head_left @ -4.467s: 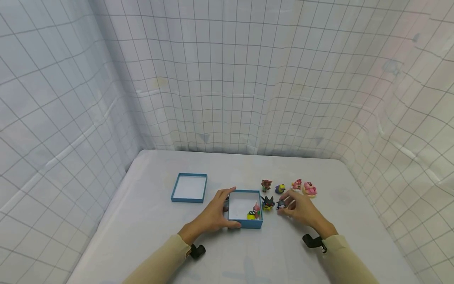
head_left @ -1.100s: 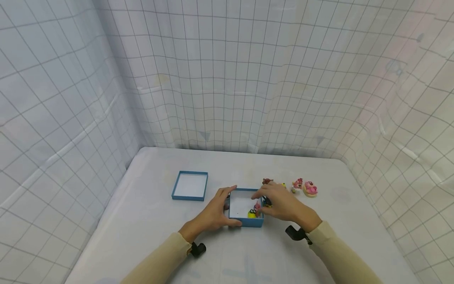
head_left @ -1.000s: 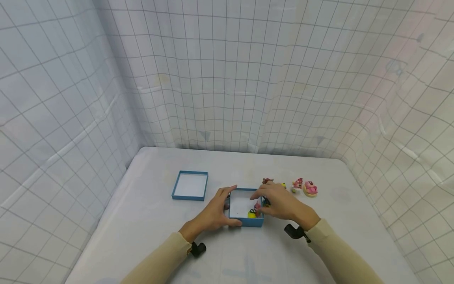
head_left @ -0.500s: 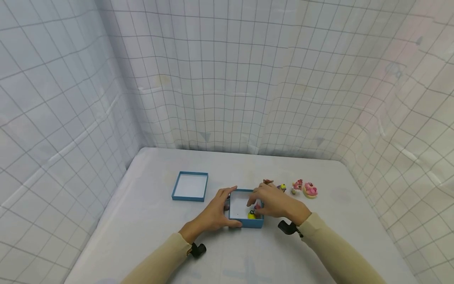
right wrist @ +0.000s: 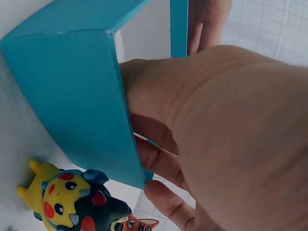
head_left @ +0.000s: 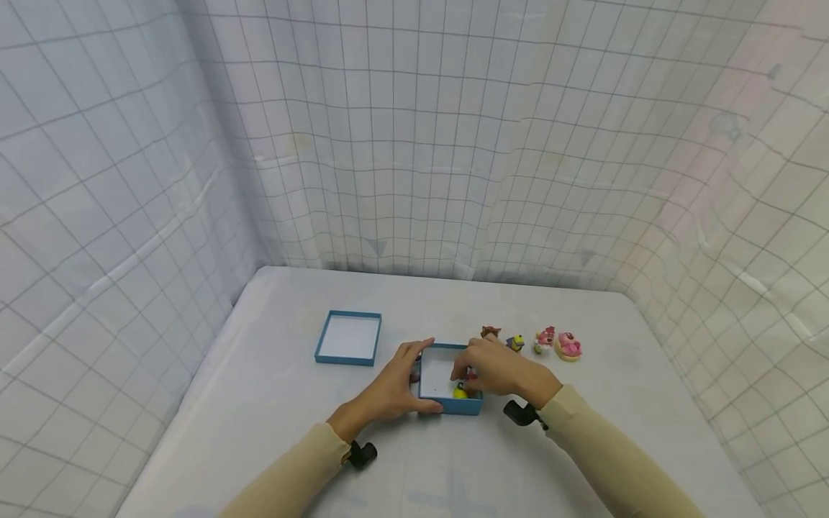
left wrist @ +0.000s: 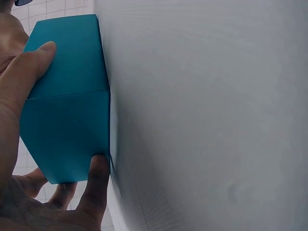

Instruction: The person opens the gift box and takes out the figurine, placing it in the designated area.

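Observation:
My left hand (head_left: 391,388) grips the small blue box (head_left: 460,408) at its left side. In the left wrist view the thumb (left wrist: 41,60) presses one blue wall while fingers lie along others. My right hand (head_left: 495,367) reaches over the box's right wall with fingers bent down inside. Those fingertips are hidden by the wall in the right wrist view, and I cannot tell what they hold. A yellow figurine (head_left: 460,391) and part of a reddish-pink one (head_left: 472,374) show beside them in the box. A yellow-and-black figurine (right wrist: 62,195) stands just outside the right wall.
A shallow blue lid (head_left: 348,338) with a white inside lies left of the box. Behind my right hand stand a brown figurine (head_left: 490,331), a blue-and-yellow one (head_left: 515,342), a pink-and-white one (head_left: 545,339) and a pink one on a round base (head_left: 568,346). Gridded curtains surround the white table.
My right hand has moved left from the grey figurine on the table into the box, then slightly deeper and further left. The left hand keeps its grip on the box.

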The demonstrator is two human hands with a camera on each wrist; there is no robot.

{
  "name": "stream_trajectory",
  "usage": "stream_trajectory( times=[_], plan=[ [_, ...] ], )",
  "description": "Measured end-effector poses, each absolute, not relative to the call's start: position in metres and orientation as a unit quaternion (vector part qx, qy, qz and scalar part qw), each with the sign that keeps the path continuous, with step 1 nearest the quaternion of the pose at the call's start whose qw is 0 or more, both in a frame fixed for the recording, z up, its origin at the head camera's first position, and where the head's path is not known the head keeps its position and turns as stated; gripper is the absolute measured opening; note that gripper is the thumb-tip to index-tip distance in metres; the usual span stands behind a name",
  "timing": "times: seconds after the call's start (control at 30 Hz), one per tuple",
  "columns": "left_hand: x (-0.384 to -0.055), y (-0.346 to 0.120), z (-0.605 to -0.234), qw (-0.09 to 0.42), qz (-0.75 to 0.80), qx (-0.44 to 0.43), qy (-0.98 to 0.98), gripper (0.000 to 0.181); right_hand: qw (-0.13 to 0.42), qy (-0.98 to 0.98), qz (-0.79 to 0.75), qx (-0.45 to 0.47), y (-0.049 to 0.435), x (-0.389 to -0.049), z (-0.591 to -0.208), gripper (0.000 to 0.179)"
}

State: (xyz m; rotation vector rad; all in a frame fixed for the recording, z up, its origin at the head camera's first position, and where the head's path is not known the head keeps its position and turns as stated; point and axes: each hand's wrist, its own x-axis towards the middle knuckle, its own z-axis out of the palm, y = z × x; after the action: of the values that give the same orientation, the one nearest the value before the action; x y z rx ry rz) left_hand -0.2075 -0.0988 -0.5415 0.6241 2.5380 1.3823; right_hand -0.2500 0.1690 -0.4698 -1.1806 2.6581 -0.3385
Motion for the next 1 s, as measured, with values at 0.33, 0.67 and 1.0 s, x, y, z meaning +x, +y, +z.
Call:
stream_trajectory(
  times=[0.33, 0.67, 1.0],
  plan=[
    [-0.2065, -0.0999, -0.5410, 0.094, 0.464, 0.207, 0.856, 0.124, 0.101, 0.892, -0.110, -0.427, 0.1635, -0.2482, -0.4669, 0.006],
    [-0.2059, -0.0987, -0.5399, 0.088, 0.465, 0.207, 0.856, 0.124, 0.099, 0.892, -0.113, -0.425, 0.1606, -0.2510, -0.4715, 0.007],
    [-0.2055, -0.0973, -0.5397, 0.083, 0.460, 0.212, 0.858, 0.124, 0.109, 0.899, -0.132, -0.404, 0.1593, -0.2529, -0.4753, 0.010]
  ],
)
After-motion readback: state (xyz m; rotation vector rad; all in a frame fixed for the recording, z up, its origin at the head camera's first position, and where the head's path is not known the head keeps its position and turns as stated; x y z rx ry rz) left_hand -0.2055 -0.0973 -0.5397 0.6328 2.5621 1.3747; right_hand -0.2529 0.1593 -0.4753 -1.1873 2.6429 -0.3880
